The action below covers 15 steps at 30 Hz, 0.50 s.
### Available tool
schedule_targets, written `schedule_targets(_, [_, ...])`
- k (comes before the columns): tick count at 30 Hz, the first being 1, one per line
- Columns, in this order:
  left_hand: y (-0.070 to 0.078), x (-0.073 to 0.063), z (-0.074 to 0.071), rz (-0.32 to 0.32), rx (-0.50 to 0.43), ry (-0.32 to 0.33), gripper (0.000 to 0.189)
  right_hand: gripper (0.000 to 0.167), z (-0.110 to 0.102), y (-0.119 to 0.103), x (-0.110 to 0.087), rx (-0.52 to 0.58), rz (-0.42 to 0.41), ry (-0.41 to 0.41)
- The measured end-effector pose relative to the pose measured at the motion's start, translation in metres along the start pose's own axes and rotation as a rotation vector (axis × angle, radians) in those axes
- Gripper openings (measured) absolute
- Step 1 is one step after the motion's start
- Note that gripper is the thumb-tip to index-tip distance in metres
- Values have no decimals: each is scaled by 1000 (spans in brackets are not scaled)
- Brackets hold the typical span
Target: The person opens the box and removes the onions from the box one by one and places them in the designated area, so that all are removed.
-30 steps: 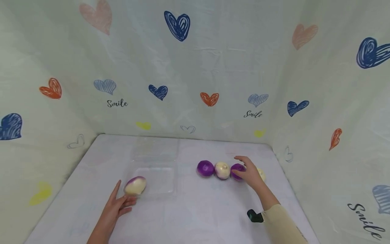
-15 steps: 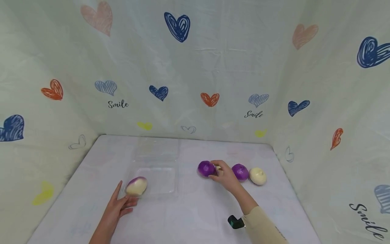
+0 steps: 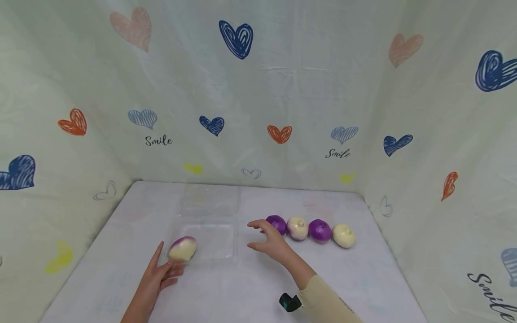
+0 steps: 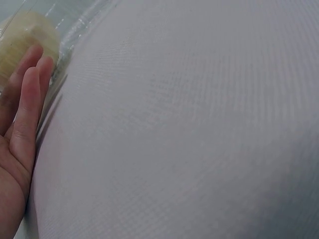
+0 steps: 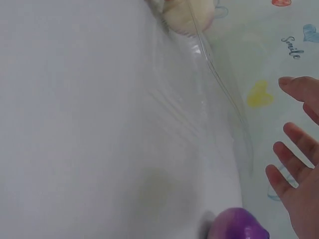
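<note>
A clear plastic box lies on the table with its lid laid back; a purple-and-white turnip sits in its left part. At the box's near left corner rests my left hand, fingers straight. The left wrist view shows those fingers against the box wall beside the pale turnip. My right hand hovers just right of the box, thumb and fingers spread with nothing between them. It partly covers a purple turnip, first in a row with a whitish turnip, another purple one and another whitish one.
The raised clear lid extends behind the box. A dark wrist camera sticks out at the right sleeve. Heart-patterned curtain encloses the white table at the back and sides.
My right hand has swept left along the row of turnips, from the right-hand purple one to past the left-hand one. The left hand stays at the box corner.
</note>
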<state>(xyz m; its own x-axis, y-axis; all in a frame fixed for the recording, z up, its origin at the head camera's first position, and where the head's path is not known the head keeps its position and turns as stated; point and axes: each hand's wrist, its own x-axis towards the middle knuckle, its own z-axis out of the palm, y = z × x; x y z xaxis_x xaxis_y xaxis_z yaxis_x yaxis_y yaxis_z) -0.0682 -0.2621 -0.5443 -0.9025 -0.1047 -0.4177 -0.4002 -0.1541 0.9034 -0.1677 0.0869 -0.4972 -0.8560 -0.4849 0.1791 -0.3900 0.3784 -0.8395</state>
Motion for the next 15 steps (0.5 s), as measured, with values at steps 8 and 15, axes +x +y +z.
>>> schedule_targets(8, [0,-1,-2,-3,28,17,80,51,34,-16,14,46,2,-73])
schedule_targets(15, [-3,0,0,5,24,19,81,49,57,-28,24,74,-1,-132])
